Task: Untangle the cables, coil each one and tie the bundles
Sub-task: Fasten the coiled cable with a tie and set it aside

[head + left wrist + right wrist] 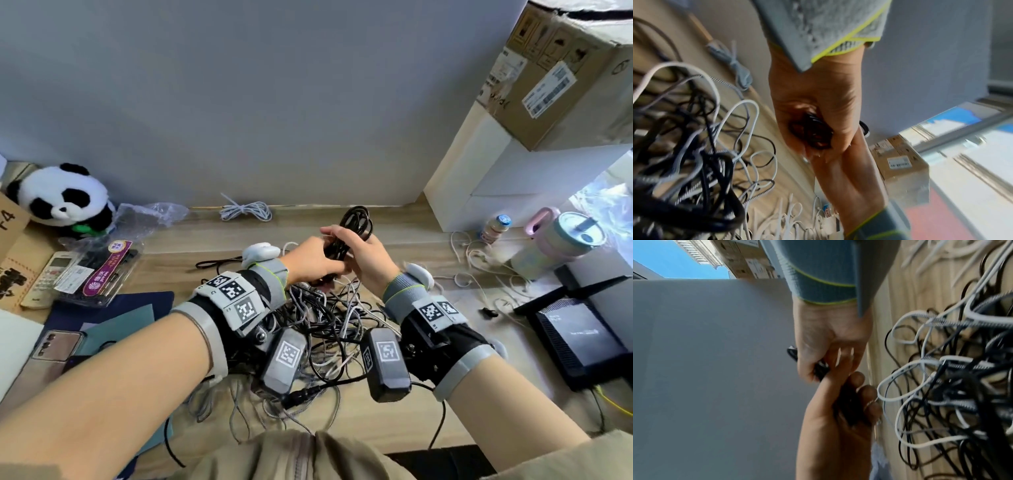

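Observation:
I hold a coiled black cable (pixel 356 222) upright above the desk, gripped in both hands. My left hand (pixel 310 260) closes round its lower end, my right hand (pixel 364 251) round its middle; the loop sticks out above. In the left wrist view my left hand (pixel 813 104) curls round the black strands (pixel 813 131), with the right hand (pixel 849 178) against it. In the right wrist view my right hand (pixel 830 337) pinches the cable (pixel 820 368) and the left hand (pixel 834 426) wraps it below. A tangle of black, white and braided cables (pixel 329 329) (pixel 694 146) (pixel 951 386) lies under my wrists.
A tied grey-white bundle (pixel 245 210) lies by the wall. White zip ties (pixel 479 270) are scattered at the right, near a tumbler (pixel 561 243), a small bottle (pixel 495 228) and a black router (pixel 575 335). Left: plush panda (pixel 65 195), remote (pixel 51 274), phone (pixel 58 342). Cardboard box (pixel 555 78) above right.

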Demonstrator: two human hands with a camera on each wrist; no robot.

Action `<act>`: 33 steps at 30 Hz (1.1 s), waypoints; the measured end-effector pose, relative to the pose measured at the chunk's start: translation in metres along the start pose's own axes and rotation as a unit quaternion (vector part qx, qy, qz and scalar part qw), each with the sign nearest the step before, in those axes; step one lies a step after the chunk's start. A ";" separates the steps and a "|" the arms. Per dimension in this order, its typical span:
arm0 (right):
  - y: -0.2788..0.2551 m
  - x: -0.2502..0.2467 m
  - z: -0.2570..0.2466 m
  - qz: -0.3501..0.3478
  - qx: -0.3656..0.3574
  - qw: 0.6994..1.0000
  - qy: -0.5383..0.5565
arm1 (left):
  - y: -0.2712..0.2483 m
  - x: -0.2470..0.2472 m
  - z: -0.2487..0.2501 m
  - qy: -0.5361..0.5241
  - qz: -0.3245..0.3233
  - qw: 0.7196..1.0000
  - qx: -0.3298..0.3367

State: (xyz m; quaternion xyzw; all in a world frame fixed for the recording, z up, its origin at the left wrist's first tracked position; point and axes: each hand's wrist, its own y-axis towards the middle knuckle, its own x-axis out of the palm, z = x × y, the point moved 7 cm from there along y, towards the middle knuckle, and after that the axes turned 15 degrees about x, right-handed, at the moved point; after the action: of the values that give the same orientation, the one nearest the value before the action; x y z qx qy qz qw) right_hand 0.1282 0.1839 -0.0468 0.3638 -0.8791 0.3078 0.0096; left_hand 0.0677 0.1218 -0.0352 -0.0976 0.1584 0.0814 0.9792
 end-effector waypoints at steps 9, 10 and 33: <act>0.004 -0.044 0.012 -0.010 0.058 0.998 -0.028 | 0.012 0.049 -0.015 -0.253 -0.089 0.960 -0.079; 0.006 -0.054 0.014 0.011 0.065 0.997 -0.033 | 0.016 0.051 -0.019 -0.250 -0.086 0.960 -0.090; 0.025 -0.197 0.133 0.353 0.275 0.842 -0.300 | 0.033 0.096 -0.094 -0.308 -0.081 0.905 -0.281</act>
State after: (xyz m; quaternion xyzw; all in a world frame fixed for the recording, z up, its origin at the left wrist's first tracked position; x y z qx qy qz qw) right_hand 0.2850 0.2494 -0.2152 0.0911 -0.7871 0.3957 -0.4643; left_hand 0.1242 0.1454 -0.1594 -0.3518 -0.1887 0.0685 0.9143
